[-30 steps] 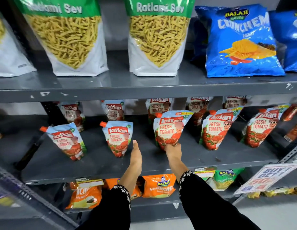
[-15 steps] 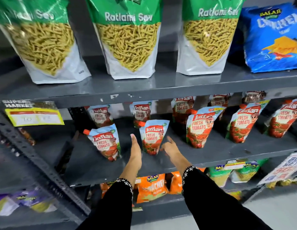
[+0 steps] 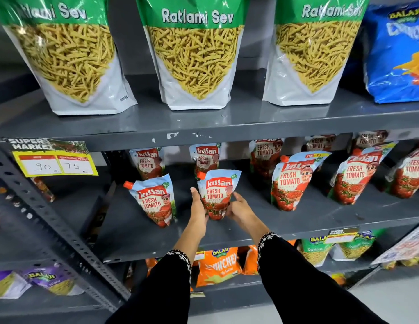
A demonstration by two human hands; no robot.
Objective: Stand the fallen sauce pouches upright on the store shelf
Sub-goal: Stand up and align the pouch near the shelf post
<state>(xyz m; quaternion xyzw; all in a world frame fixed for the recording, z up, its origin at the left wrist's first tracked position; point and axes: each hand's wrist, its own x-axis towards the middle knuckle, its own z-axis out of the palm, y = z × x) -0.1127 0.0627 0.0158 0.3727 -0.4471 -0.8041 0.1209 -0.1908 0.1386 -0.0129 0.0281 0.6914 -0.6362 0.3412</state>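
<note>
While a shopper's left hand (image 3: 198, 205) and right hand (image 3: 239, 206) cup a ketchup pouch (image 3: 216, 195) upright mid-shelf (image 3: 321, 213), steadying its base flat before letting go should keep it standing.

A red-and-blue Kissan tomato sauce pouch (image 3: 217, 194) stands upright at the front of the grey middle shelf (image 3: 143, 232), orange cap top left.
</note>
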